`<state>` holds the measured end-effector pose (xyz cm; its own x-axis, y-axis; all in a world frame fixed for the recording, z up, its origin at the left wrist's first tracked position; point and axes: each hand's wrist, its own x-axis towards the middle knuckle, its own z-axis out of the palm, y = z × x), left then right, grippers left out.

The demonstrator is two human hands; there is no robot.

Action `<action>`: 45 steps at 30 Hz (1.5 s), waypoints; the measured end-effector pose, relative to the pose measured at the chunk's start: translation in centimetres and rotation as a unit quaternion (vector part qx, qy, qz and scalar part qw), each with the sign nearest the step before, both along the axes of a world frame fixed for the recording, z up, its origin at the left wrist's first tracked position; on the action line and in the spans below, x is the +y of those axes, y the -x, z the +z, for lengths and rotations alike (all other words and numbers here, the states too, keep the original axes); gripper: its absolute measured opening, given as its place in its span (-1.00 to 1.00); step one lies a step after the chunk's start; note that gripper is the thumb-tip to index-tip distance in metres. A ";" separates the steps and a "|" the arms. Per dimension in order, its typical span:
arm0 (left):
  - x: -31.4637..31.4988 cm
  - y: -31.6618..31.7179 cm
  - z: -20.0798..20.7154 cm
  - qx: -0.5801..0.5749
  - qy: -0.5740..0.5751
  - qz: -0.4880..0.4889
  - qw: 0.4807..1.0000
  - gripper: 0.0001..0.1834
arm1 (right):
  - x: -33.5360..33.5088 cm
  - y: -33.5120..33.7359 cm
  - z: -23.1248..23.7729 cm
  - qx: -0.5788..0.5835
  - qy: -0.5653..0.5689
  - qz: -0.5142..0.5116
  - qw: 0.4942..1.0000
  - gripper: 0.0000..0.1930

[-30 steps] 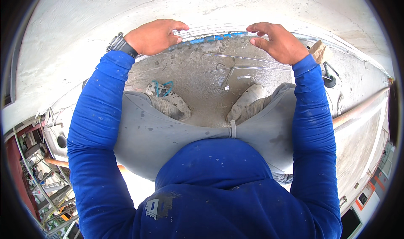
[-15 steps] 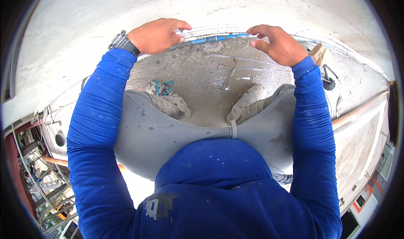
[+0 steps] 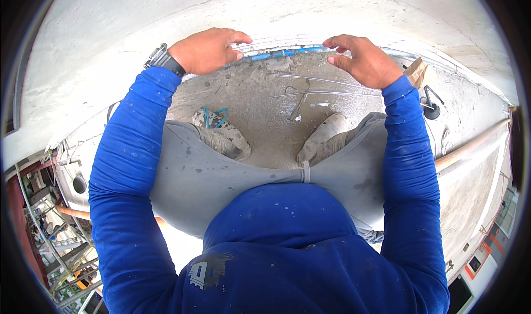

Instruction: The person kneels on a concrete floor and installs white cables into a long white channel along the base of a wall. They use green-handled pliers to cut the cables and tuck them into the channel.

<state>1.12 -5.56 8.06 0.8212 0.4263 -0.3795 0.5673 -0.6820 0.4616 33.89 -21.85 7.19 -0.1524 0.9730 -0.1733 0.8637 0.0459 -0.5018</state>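
Both arms reach forward, hands raised near the foot of a pale wall. My left hand has its thumb and fingers apart, and I see nothing between them. On that wrist is a dark watch. Opposite it, my right hand curves inward, thumb apart from the fingers, with nothing visible in it. A blue strip runs along the wall's base between the hands. Several thin pale lines cross just above it; whether they touch the fingertips I cannot tell.
Thin metal rods and a bent metal piece lie on the wet grey floor before my spattered shoes. To the right are brown paper, a black round object and a rusty pipe. Scaffolding stands at lower left.
Both hands keep nearly the same pose. The wall base and hands sit slightly lower in the picture.
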 end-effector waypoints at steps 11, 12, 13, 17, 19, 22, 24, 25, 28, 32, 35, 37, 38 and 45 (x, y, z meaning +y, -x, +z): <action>-0.1 0.0 0.0 0.004 -0.011 -0.006 1.000 -0.52 | -0.1 0.1 0.2 0.000 -0.001 0.000 1.000 -0.55; -0.1 0.0 0.0 0.001 -0.010 -0.006 1.000 -0.52 | -0.1 0.1 0.2 -0.002 0.000 0.001 1.000 -0.55; -0.1 0.0 0.0 -0.002 -0.009 -0.006 1.000 -0.52 | -0.1 0.1 0.2 0.000 -0.003 0.003 1.000 -0.54; -0.1 0.1 -0.1 0.005 -0.012 -0.007 1.000 -0.53 | 0.0 0.1 0.0 -0.006 -0.005 0.001 1.000 -0.54; 0.0 0.1 -0.1 0.000 -0.009 -0.007 1.000 -0.53 | 0.0 0.1 -0.1 -0.003 -0.004 0.001 1.000 -0.54; -0.1 0.1 0.0 -0.002 -0.008 -0.008 1.000 -0.53 | 0.1 0.1 -0.1 -0.004 -0.004 0.007 1.000 -0.54; -0.1 0.1 0.0 0.001 -0.010 -0.007 1.000 -0.53 | 0.0 0.0 -0.1 -0.005 -0.001 0.004 1.000 -0.54; -0.1 0.1 0.0 0.003 -0.011 -0.006 1.000 -0.53 | 0.0 0.0 -0.1 -0.003 -0.006 0.006 1.000 -0.54; -0.2 0.0 -0.1 0.005 -0.014 -0.008 1.000 -0.53 | 0.0 0.0 -0.2 0.002 -0.011 0.004 1.000 -0.54; -0.1 0.1 -0.3 -0.002 -0.014 -0.011 1.000 -0.53 | 0.0 0.0 -0.3 -0.004 -0.013 0.008 1.000 -0.54; -0.1 0.1 -0.4 -0.004 -0.022 -0.016 1.000 -0.54 | -0.1 0.0 -0.3 -0.003 -0.015 0.009 1.000 -0.55; -0.1 0.1 -0.5 -0.006 -0.025 -0.018 1.000 -0.54 | 0.0 0.0 -0.3 0.001 -0.016 0.010 1.000 -0.55; -0.1 0.1 -0.5 -0.007 -0.026 -0.019 0.999 -0.54 | 0.0 0.0 -0.3 -0.002 -0.013 0.009 1.000 -0.55; -0.3 0.0 -0.3 0.002 -0.035 -0.024 0.999 -0.54 | -0.1 0.0 -0.4 -0.003 -0.012 0.006 1.000 -0.55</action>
<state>1.07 -5.82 7.73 0.8393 0.4130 -0.3536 0.5358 -0.7388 0.4088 33.85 -21.91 6.81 -0.1627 0.9752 -0.1502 0.8658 0.0681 -0.4957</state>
